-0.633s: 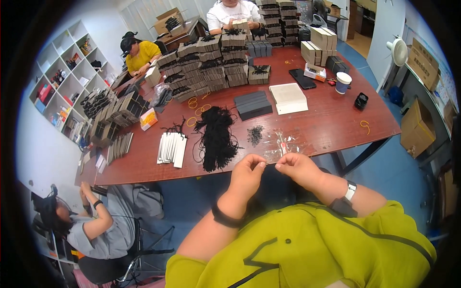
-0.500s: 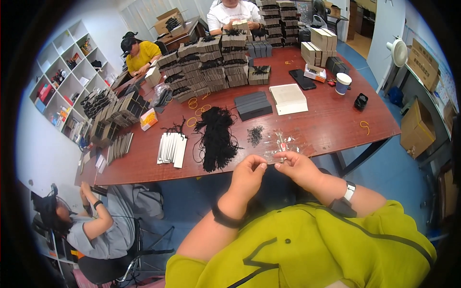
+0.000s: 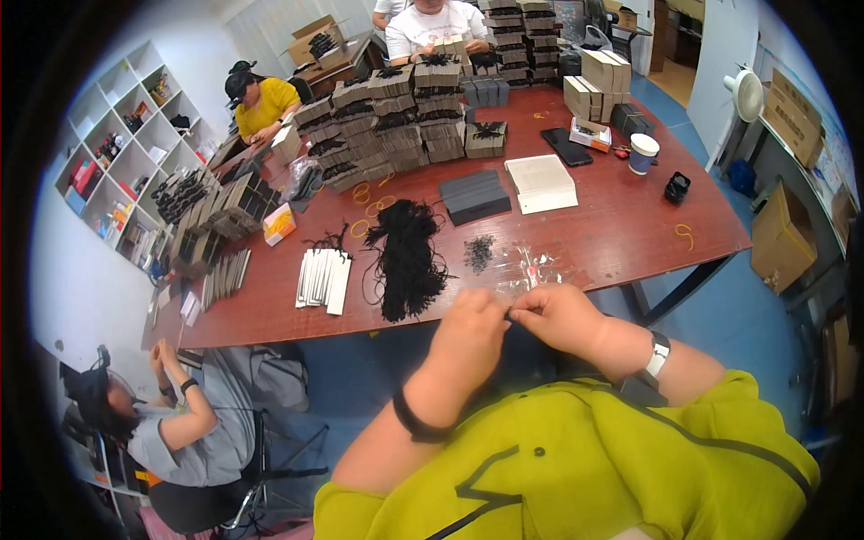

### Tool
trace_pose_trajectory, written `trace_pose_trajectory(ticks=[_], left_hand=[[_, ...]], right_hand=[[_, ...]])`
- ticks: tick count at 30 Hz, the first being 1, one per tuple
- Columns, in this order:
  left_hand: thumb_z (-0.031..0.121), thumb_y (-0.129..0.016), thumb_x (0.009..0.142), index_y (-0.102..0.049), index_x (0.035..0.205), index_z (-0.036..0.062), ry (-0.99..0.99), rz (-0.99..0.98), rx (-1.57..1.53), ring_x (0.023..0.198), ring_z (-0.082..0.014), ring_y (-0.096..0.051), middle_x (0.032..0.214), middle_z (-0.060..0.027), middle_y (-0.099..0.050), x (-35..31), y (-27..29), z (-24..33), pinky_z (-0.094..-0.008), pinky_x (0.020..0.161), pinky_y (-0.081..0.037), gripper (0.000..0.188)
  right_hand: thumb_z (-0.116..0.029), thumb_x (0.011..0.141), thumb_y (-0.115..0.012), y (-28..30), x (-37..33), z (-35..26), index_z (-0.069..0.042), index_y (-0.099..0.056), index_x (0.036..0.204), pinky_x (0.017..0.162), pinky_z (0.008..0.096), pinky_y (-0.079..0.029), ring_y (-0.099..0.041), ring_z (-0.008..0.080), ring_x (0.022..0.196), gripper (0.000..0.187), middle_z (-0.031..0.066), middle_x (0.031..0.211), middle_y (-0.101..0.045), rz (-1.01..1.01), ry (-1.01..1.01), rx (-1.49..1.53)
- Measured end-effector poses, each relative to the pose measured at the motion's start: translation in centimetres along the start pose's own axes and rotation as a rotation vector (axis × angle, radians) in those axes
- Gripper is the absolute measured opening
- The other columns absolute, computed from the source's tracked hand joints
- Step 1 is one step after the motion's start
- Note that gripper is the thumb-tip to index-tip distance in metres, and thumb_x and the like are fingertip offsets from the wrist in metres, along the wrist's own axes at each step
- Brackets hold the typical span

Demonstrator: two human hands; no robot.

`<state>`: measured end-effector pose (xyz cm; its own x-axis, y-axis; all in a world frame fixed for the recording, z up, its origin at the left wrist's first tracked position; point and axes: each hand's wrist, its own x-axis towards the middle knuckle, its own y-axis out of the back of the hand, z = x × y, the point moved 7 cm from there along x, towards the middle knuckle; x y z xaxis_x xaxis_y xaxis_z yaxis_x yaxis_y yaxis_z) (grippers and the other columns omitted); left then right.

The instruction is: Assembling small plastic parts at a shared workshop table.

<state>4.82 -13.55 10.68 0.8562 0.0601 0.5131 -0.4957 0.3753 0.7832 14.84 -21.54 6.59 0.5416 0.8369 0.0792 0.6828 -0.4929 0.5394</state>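
Note:
At the table's near edge my left hand [image 3: 470, 331] and my right hand [image 3: 560, 317] meet, fingertips pinched together. A tiny dark bit shows between them, too small to name. Just beyond my right hand lies a clear plastic bag [image 3: 551, 263] with a small red mark. A little pile of small black pieces [image 3: 478, 253] sits beyond my left hand. To its left is a big tangled bundle of black cords [image 3: 407, 261], and further left a fanned pile of white strips [image 3: 321, 280] with black strings at the top.
Dark grey blocks [image 3: 474, 197] and a pale card stack [image 3: 542, 184] lie mid-table. Tall stacks of grey cards [image 3: 393, 126] stand behind. A phone [image 3: 566, 148], a paper cup [image 3: 642, 155] and yellow rubber bands [image 3: 685, 236] are at right. Co-workers sit left and at the back.
My hands have come together; the gap between their fingertips has closed. My left hand has turned, its back now more toward view. Another person's white sleeve appears at the back.

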Motion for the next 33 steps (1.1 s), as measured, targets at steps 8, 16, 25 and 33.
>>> trace_pose_trajectory(ticks=[8, 16, 25, 33], left_hand=[[0.011, -0.066, 0.076, -0.066, 0.084, 0.0046, 0.206, -0.144, -0.029, 0.066, -0.0265, -0.058, 0.073, -0.0107, -0.062, -0.7, -1.8, -2.8, -0.0364, 0.064, -0.047, 0.010], [0.009, -0.067, 0.081, -0.064, 0.083, 0.0025, 0.729, -0.092, -1.749, 0.065, -0.0141, -0.057, 0.078, -0.0056, -0.064, -2.1, -5.0, -5.4, -0.0251, 0.064, -0.047, 0.007], [0.001, -0.062, 0.083, -0.062, 0.084, 0.0027, 0.365, 0.603, -1.200, 0.079, -0.0115, -0.058, 0.082, -0.0036, -0.062, -2.3, -2.6, -5.0, -0.0228, 0.072, -0.047, 0.002], [-0.001, -0.066, 0.080, -0.061, 0.087, 0.0011, 0.579, 0.228, -1.364, 0.076, -0.0114, -0.056, 0.086, -0.0034, -0.061, -1.8, -2.8, -4.2, -0.0212, 0.068, -0.044, 0.009]], right_hand=[[-0.021, 0.074, -0.067, 0.4, 0.1, -3.7, -0.007, -0.064, 0.075, 0.063, 0.0395, -0.048, -0.060, 0.0308, 0.073, 0.015, 0.0100, 0.074, -0.062, 0.107, 0.451, -0.413], [-0.010, 0.077, -0.067, 0.0, -1.0, -3.7, -0.006, -0.065, 0.085, 0.058, 0.0327, -0.044, -0.056, 0.0254, 0.062, 0.009, 0.0100, 0.068, -0.057, 0.320, 0.514, -0.004], [-0.015, 0.089, -0.057, -3.8, 0.8, 0.4, 0.001, -0.065, 0.090, 0.058, 0.0229, -0.037, -0.046, 0.0114, 0.061, 0.018, 0.0000, 0.067, -0.052, 0.085, -0.101, 1.058], [-0.010, 0.080, -0.067, 1.1, -0.4, -3.1, 0.000, -0.066, 0.081, 0.060, 0.0245, -0.041, -0.052, 0.0111, 0.065, 0.010, 0.0023, 0.069, -0.058, 0.236, 0.329, 0.366]])
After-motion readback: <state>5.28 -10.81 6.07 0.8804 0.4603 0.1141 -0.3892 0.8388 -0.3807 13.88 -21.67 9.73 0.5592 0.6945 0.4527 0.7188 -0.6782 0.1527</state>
